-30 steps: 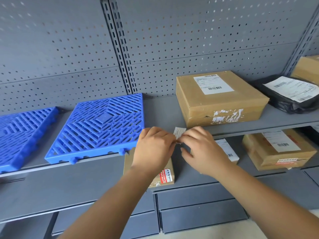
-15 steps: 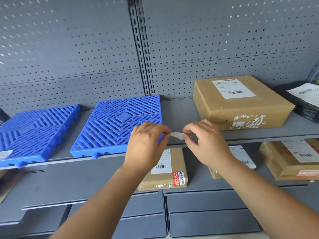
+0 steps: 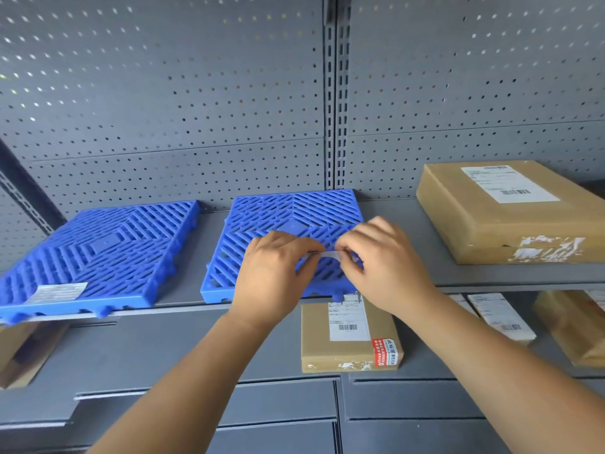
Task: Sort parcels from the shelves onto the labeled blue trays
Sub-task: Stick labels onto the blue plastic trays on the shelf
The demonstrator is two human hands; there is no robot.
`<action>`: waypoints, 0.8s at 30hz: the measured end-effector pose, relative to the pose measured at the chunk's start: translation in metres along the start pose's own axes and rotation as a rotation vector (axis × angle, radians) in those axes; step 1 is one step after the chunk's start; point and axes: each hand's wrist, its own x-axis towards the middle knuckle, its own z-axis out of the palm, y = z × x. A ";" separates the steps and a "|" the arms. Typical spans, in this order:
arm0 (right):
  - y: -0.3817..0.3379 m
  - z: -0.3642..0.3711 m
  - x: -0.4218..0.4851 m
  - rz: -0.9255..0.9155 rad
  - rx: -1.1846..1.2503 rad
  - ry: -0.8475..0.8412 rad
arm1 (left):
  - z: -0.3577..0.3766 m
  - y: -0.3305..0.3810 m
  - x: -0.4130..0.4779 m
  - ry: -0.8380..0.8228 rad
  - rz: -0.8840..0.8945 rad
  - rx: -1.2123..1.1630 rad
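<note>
Together, left hand [image 3: 275, 270] and right hand [image 3: 383, 263] pinched a label [image 3: 322, 254] over the tray [image 3: 294, 208]; slack might stick it crooked.

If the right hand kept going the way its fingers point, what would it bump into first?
Probably the left hand: the right hand points leftward at it, and both pinch one small white label over the blue tray. Depth is unclear, so that's a guess.

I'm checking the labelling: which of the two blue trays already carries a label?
The left blue tray: a white label lies near its front edge. The right blue tray shows none.
</note>
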 end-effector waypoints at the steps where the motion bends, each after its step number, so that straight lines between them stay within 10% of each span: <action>1: -0.005 0.004 0.002 -0.008 0.002 -0.004 | -0.003 -0.008 -0.002 -0.004 -0.009 0.001; 24: -0.049 0.046 -0.019 0.053 -0.009 -0.076 | -0.026 -0.066 -0.042 -0.158 0.008 -0.038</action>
